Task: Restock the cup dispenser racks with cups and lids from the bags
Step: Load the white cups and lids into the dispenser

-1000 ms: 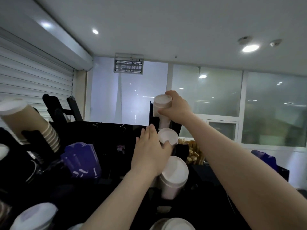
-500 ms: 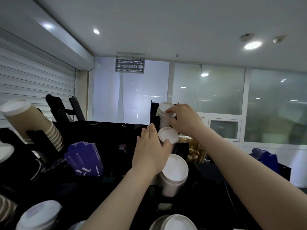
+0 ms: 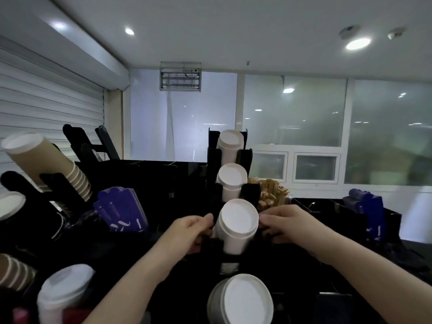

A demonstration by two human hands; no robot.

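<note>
My left hand [image 3: 191, 230] and right hand [image 3: 287, 220] flank the third white cup stack [image 3: 237, 226] in the black tiered rack [image 3: 247, 190]. Fingers are curled, tips on or right at the stack's sides; I can't tell if they're actually pinching it. Best approach, I think: even pressure from both sides, seat it straight down its slot, don't twist or the nested cups skew.

Two more white stacks sit above in the same rack: middle one [image 3: 231, 181], top one [image 3: 230, 142]. A larger grey stack [image 3: 240, 300] is nearest me, just below my wrists, so easy to bump. Brown stir sticks [image 3: 271, 192] are just right of the rack. Purple sleeves [image 3: 121, 209] and a tan cup stack [image 3: 42, 160] lie off to the left, well clear. No bags in view.
</note>
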